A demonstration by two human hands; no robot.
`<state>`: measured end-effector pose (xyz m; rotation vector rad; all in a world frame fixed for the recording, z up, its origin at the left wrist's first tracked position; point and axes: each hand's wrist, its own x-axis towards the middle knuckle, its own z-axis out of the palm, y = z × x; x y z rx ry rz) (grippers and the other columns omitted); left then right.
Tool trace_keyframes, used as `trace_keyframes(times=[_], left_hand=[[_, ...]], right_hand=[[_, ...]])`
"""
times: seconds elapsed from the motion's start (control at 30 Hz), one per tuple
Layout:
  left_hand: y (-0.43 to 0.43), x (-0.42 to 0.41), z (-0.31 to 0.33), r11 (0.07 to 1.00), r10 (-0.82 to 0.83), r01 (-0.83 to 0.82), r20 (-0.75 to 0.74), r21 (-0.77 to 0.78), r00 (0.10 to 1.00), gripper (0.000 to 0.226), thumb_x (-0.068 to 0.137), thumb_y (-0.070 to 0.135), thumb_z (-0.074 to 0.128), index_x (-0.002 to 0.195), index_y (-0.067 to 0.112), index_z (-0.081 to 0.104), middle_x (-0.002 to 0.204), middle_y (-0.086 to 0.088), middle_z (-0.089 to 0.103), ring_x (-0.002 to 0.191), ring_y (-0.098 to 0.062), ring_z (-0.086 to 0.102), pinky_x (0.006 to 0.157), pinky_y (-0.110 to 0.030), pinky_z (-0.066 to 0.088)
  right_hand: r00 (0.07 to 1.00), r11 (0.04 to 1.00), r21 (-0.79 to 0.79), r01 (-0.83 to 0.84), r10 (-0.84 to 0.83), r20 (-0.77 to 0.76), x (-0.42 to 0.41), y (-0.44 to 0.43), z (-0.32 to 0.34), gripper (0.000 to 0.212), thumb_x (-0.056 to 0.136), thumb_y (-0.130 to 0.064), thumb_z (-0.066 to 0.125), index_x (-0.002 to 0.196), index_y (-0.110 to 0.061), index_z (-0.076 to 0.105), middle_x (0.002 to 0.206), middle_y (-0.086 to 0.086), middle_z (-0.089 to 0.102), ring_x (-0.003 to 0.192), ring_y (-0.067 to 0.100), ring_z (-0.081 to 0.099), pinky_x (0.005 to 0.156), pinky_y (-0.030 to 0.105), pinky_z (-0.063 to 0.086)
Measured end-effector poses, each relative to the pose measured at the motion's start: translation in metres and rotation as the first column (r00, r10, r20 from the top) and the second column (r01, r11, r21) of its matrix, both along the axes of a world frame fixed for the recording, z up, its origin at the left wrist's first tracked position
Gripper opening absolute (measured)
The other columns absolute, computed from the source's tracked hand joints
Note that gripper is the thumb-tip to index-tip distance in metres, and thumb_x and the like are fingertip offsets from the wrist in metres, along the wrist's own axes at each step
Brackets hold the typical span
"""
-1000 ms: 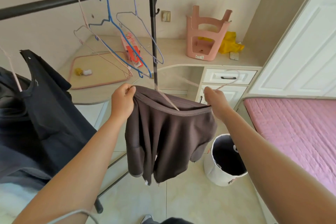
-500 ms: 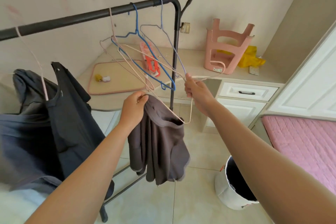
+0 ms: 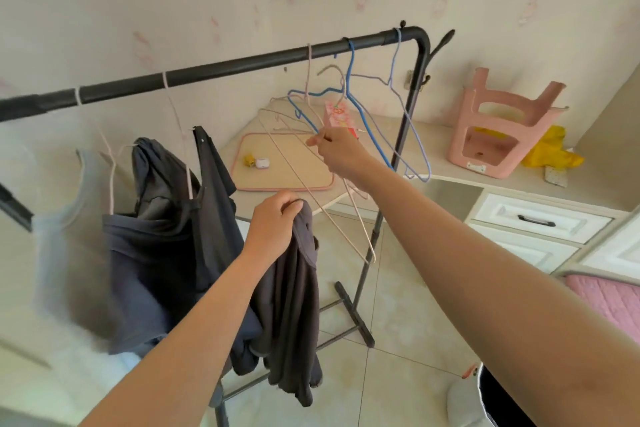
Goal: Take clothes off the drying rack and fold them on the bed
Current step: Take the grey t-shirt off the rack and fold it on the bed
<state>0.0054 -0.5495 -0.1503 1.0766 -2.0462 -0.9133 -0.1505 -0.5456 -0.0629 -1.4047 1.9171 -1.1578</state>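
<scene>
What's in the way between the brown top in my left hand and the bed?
Nothing visible blocks it. The brown top hangs free from the left hand; open tiled floor leads right to the pink bed, with a white bucket low beside it.

We see a dark brown garment hanging limp at six o'clock, bunched at its top; darker clothes hang at nine o'clock on the black drying rack.

rail right end: crowded by hangers | rail middle: bare | left: hung clothes
</scene>
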Motion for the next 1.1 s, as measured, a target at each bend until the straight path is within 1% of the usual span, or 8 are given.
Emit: trace_keyframes(times=[0.17, 0.27, 0.33, 0.5, 0.67, 0.9, 0.97, 1.1], left_hand=[[-0.015, 0.025, -0.001, 1.000, -0.001, 0.002, 0.023, -0.015, 1.000, 0.017, 0.100, 0.016, 0.048, 0.090, 0.013, 0.062, 0.079, 0.007, 0.060, 0.076, -0.003, 0.054, 0.063, -0.008, 0.038], [-0.022, 0.039, -0.003, 1.000, 0.006, -0.006, 0.031, -0.007, 1.000, 0.019, 0.100, 0.018, 0.048, 0.089, 0.012, 0.062, 0.080, 0.004, 0.062, 0.075, -0.002, 0.055, 0.063, -0.009, 0.039], [-0.026, 0.050, -0.004, 1.000, 0.005, -0.004, 0.036, -0.010, 0.999, 0.020, 0.100, 0.018, 0.048, 0.088, 0.010, 0.062, 0.080, 0.002, 0.062, 0.072, -0.001, 0.054, 0.062, -0.009, 0.038], [-0.032, 0.068, -0.006, 1.000, -0.018, 0.018, 0.054, -0.001, 0.998, 0.019, 0.100, 0.018, 0.048, 0.085, 0.014, 0.060, 0.072, 0.010, 0.055, 0.066, 0.005, 0.051, 0.061, -0.009, 0.036], [-0.036, 0.071, -0.010, 0.998, -0.064, 0.063, 0.034, 0.027, 0.997, 0.017, 0.100, 0.018, 0.048, 0.089, 0.015, 0.061, 0.079, 0.009, 0.061, 0.075, 0.002, 0.055, 0.066, -0.007, 0.039], [-0.026, 0.045, -0.010, 0.971, -0.235, 0.238, 0.083, -0.016, 0.968, 0.020, 0.101, 0.018, 0.047, 0.084, 0.013, 0.058, 0.072, 0.004, 0.057, 0.069, -0.003, 0.052, 0.062, -0.016, 0.038], [-0.018, 0.035, -0.008, 0.959, -0.280, 0.283, 0.075, -0.031, 0.957, 0.021, 0.100, 0.016, 0.048, 0.081, 0.016, 0.056, 0.070, 0.010, 0.053, 0.067, 0.001, 0.050, 0.062, -0.015, 0.036], [0.007, 0.015, 0.000, 0.931, -0.362, 0.364, 0.049, -0.027, 0.931, 0.018, 0.099, 0.018, 0.050, 0.084, 0.019, 0.059, 0.073, 0.011, 0.058, 0.071, 0.000, 0.052, 0.064, -0.013, 0.037]], right_hand=[[0.990, 0.998, -0.060, -0.007, -0.001, -0.138, 0.028, -0.051, 0.028, 0.029, 0.098, -0.007, 0.040, 0.102, -0.003, 0.068, 0.080, 0.000, 0.059, 0.076, 0.016, 0.053, 0.057, 0.020, 0.038], [0.989, 0.998, -0.054, 0.023, -0.030, -0.146, 0.037, -0.080, 0.030, 0.021, 0.096, -0.008, 0.044, 0.094, -0.006, 0.065, 0.099, 0.010, 0.068, 0.089, 0.027, 0.063, 0.074, 0.036, 0.054], [0.986, 0.999, -0.018, 0.046, -0.048, -0.160, 0.042, -0.096, 0.029, 0.021, 0.095, -0.011, 0.046, 0.096, -0.002, 0.065, 0.103, 0.019, 0.068, 0.094, 0.034, 0.065, 0.083, 0.045, 0.056], [0.995, 0.996, 0.063, 0.061, -0.056, -0.081, 0.042, -0.115, 0.011, 0.023, 0.094, -0.008, 0.047, 0.107, 0.002, 0.062, 0.088, 0.014, 0.065, 0.074, 0.025, 0.064, 0.072, 0.036, 0.058], [0.995, 0.997, 0.026, 0.072, -0.070, -0.064, 0.039, -0.113, -0.013, 0.019, 0.093, -0.019, 0.047, 0.078, -0.022, 0.058, 0.079, 0.006, 0.069, 0.076, 0.025, 0.070, 0.076, 0.047, 0.059], [0.997, 0.999, 0.007, 0.044, -0.043, -0.069, 0.028, -0.077, -0.021, 0.023, 0.098, -0.013, 0.046, 0.103, -0.001, 0.066, 0.084, 0.004, 0.067, 0.075, 0.016, 0.065, 0.085, 0.040, 0.054], [0.995, 1.000, 0.001, 0.029, -0.029, -0.099, 0.021, -0.055, -0.024, 0.021, 0.097, -0.012, 0.048, 0.098, -0.002, 0.067, 0.084, 0.006, 0.067, 0.081, 0.020, 0.065, 0.089, 0.041, 0.053], [0.998, 0.998, 0.007, 0.058, -0.058, -0.015, 0.005, -0.002, -0.033, 0.026, 0.093, -0.001, 0.045, 0.114, -0.003, 0.061, 0.094, 0.009, 0.068, 0.093, 0.024, 0.068, 0.093, 0.042, 0.052]])
